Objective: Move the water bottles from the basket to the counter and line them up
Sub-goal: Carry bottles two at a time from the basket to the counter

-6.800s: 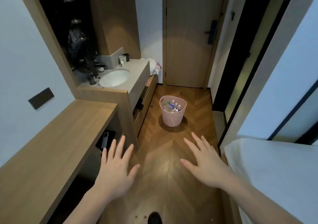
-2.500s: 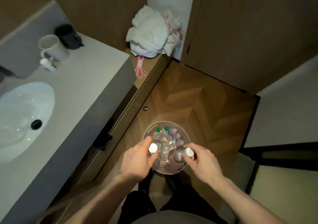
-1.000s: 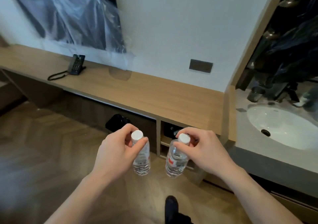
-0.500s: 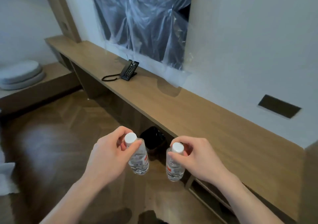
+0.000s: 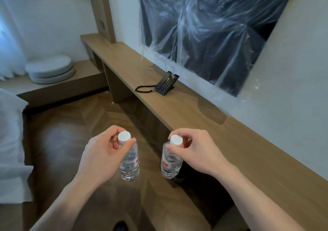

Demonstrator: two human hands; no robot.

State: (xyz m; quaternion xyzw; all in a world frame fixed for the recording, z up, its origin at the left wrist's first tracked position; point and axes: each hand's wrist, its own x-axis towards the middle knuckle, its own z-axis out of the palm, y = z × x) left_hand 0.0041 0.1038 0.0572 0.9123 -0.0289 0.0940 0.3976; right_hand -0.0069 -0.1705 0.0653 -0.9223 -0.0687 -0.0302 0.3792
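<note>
Both hands are loaded: the left hand [image 5: 102, 153] pinches the white cap and neck of one water bottle [image 5: 129, 163], and the right hand [image 5: 196, 152] does the same with a second bottle [image 5: 170, 161], fingers and thumb curled round each top. The two bottles hang upright, side by side but apart, over the wooden floor [image 5: 67, 135] and just short of the front edge of the desk [image 5: 195, 113]. Neither one is on the surface. The basket is nowhere in this view.

This looks like the carry step, with a pair of bottles on the way to the drop-off. Next move, as I read it: lift both above the desk edge, reach forward over the bare wood ahead, and set them down standing, close together, to start the line. Held only by the caps, they may swing, so a steady lowering would help them land flat.

Further along the desk sits a black telephone [image 5: 166, 85] with its coiled cord, well away from the hands. Behind it, crinkled plastic sheeting [image 5: 209, 32] covers a dark panel on the wall. Off to the left, the corner of a white bed [image 5: 10, 142]
</note>
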